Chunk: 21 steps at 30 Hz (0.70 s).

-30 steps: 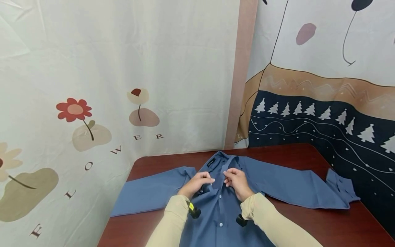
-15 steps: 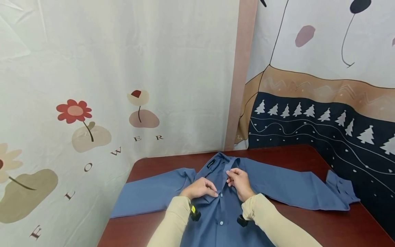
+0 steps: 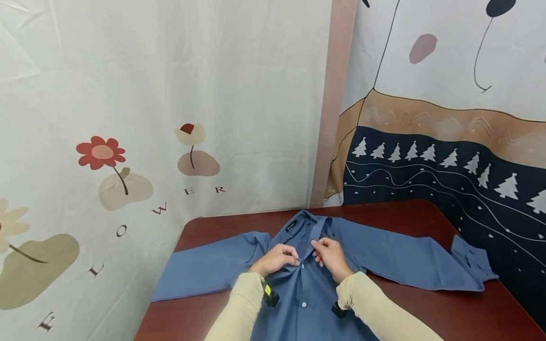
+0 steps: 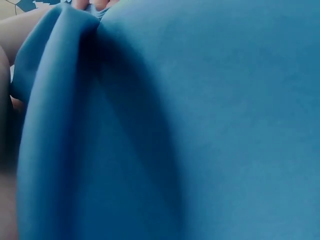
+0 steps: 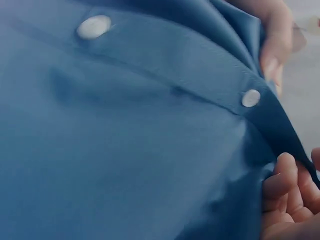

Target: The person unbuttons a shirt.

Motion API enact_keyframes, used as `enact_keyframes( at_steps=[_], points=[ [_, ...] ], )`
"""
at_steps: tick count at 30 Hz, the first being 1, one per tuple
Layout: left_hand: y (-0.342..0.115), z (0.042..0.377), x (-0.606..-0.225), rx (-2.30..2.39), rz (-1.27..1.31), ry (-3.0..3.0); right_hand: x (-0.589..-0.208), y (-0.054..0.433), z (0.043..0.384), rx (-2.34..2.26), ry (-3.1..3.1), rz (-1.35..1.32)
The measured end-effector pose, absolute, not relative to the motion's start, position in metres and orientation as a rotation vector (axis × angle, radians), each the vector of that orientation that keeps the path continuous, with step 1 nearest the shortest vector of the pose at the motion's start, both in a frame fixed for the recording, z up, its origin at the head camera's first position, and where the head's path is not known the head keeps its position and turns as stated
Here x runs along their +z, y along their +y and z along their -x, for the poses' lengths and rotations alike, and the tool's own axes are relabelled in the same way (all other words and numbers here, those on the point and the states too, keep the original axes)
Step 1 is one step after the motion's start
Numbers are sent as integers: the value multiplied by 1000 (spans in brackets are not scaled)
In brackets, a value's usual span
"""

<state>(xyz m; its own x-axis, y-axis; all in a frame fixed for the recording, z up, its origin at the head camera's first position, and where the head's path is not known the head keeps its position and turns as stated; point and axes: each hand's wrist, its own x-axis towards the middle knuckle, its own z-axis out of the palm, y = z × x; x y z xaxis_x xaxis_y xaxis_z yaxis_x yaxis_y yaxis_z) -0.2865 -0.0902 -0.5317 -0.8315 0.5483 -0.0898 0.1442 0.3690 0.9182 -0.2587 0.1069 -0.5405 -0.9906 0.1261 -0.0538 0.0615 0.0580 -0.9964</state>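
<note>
A blue button-up shirt (image 3: 277, 308) lies front up with its sleeves spread to both sides. My left hand (image 3: 275, 260) pinches the edge of its front near the uppermost fastened button. Slightly higher and to the right, my right hand (image 3: 332, 258) pinches the front band below the collar (image 3: 319, 227). Two white buttons show along the band in the right wrist view, the nearer-to-hand button (image 5: 251, 98) close to the fingers of both hands. Cloth fills most of the left wrist view and hides much of the left hand there.
The shirt rests on a reddish-brown table (image 3: 170, 317). Its right sleeve-end cuff (image 3: 471, 255) is folded back near the table's right side. Behind stand a pale curtain (image 3: 256, 94) with flower prints and a dark cloth (image 3: 401, 175) with white trees.
My left hand has moved down and right from the collar opening to the top fastened button, then a little back up. The lifted front edge is lower now. My right hand has shifted only slightly.
</note>
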Motion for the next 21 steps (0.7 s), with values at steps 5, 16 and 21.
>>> enact_keyframes(
  at_steps=[5,16,21],
  points=[
    [-90,287,-532,1482,-623,2257,-539,103,250,1872,-2488,54],
    [-91,278,-521,1571,-627,2182,-544,97,245,1830,-2611,-216],
    [-92,267,-505,1609,-604,2168,-542,98,244,1753,-2647,-309]
  ],
)
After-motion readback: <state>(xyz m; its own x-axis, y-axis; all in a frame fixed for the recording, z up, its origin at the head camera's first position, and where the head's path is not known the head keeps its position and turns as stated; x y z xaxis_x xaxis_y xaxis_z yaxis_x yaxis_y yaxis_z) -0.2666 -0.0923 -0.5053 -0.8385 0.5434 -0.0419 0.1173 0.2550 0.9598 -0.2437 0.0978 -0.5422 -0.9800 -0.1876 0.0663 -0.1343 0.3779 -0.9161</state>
